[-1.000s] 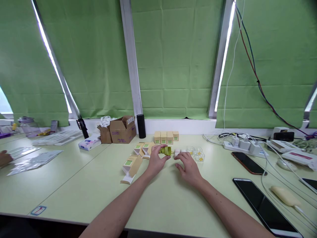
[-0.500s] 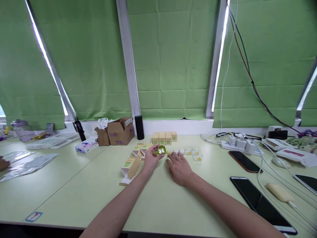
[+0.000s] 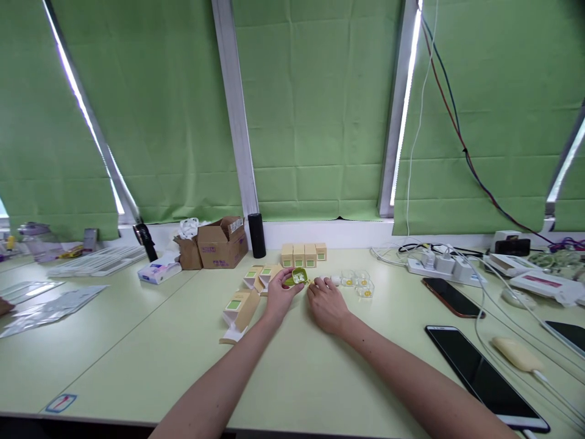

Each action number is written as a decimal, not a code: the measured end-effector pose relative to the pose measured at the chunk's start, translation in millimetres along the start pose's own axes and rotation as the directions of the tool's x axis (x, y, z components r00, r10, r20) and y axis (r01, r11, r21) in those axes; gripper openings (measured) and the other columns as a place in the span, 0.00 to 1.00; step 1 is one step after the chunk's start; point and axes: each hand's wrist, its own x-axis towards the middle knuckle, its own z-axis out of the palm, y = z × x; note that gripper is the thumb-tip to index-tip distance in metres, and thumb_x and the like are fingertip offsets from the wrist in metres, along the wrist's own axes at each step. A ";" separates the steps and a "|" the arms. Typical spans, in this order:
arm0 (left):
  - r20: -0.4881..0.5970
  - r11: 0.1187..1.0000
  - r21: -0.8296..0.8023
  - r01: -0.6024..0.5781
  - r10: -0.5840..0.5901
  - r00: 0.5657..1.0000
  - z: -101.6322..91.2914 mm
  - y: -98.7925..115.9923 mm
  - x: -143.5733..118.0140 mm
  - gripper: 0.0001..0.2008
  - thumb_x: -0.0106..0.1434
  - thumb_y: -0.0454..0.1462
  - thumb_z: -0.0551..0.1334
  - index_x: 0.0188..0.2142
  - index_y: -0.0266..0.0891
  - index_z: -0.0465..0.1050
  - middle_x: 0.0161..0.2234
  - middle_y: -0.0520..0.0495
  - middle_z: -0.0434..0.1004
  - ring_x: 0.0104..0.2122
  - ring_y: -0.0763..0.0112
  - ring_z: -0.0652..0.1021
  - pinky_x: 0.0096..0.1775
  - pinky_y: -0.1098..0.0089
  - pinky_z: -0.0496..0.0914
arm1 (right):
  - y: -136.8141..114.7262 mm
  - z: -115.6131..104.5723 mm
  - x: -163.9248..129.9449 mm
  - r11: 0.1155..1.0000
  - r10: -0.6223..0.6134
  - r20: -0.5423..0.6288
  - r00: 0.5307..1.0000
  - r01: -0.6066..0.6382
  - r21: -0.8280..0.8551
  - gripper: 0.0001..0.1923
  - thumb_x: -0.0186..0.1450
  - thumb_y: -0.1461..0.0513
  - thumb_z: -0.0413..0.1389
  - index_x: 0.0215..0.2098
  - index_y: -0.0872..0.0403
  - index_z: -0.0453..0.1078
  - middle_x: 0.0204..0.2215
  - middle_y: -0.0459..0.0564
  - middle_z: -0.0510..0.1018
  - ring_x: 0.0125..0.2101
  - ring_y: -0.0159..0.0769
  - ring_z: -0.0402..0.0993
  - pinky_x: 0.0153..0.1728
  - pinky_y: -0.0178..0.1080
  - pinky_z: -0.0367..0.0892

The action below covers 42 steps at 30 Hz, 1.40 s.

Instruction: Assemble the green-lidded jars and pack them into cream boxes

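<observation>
- Green case point(image 3: 297, 277): small, lid open, pale insert visible inside; sits in the fingertips of the left hand point(image 3: 280, 297), just off the table point(image 3: 137, 341), in front of the row of four tan boxes point(image 3: 304, 255).
- Left hand: fingers curled and pinched closed on the case's near edge, thumb on top side.
- Right hand point(image 3: 326, 306): palm down, fingers loosely spread and half-open, fingertips just beside the case's right side. Cannot tell whether it holds anything; a small yellow-green bit lies at its fingertips.
- Just right of the right hand: small white piece point(image 3: 335, 280), then three clear plastic trays point(image 3: 359, 283) with yellow dots, lying flat on the table.
- Left of the left hand: opened tan cartons point(image 3: 258, 276) with green labels, flaps up; one more carton point(image 3: 239, 310) nearer the table edge, tipped on its side.
- Back left: brown cardboard box point(image 3: 222, 242), black cylinder point(image 3: 256, 235) upright beside it, tissue pack point(image 3: 156, 270).
- Right side: power strip point(image 3: 439, 266) with plugs and cables, two phones point(image 3: 484, 372) face up, well apart from the hands.
- Far left edge: another person's hand point(image 3: 5, 305) partly in view.
</observation>
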 end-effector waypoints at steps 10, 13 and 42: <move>0.048 0.993 0.109 -0.051 0.046 0.998 4.0 0.6 -4.3 0.23 0.50 0.34 0.73 0.48 0.40 0.77 0.48 0.42 0.84 0.50 0.56 0.81 0.44 0.63 0.69 | 13.3 2.7 -37.3 0.999 -0.003 -0.195 0.981 0.014 0.052 0.15 0.64 0.74 0.52 0.32 0.52 0.77 0.29 0.54 0.81 0.38 0.45 0.70 0.48 0.48 0.59; 0.062 0.990 0.121 -0.073 0.066 0.996 5.3 1.0 -6.3 0.24 0.50 0.33 0.73 0.48 0.41 0.77 0.48 0.43 0.84 0.50 0.57 0.80 0.45 0.63 0.69 | 13.2 -0.3 -39.9 0.989 0.056 -0.257 0.965 -0.019 0.145 0.16 0.68 0.72 0.49 0.35 0.52 0.78 0.29 0.53 0.81 0.36 0.43 0.71 0.44 0.46 0.60; 0.170 0.965 0.217 -0.149 0.113 0.979 14.4 9.1 -25.2 0.23 0.52 0.31 0.72 0.48 0.44 0.78 0.51 0.44 0.76 0.49 0.60 0.78 0.54 0.58 0.68 | 29.5 -15.9 -31.4 -0.166 0.679 0.175 0.713 -0.083 0.983 0.26 0.53 0.43 0.68 0.36 0.54 0.77 0.24 0.48 0.79 0.23 0.35 0.72 0.20 0.35 0.67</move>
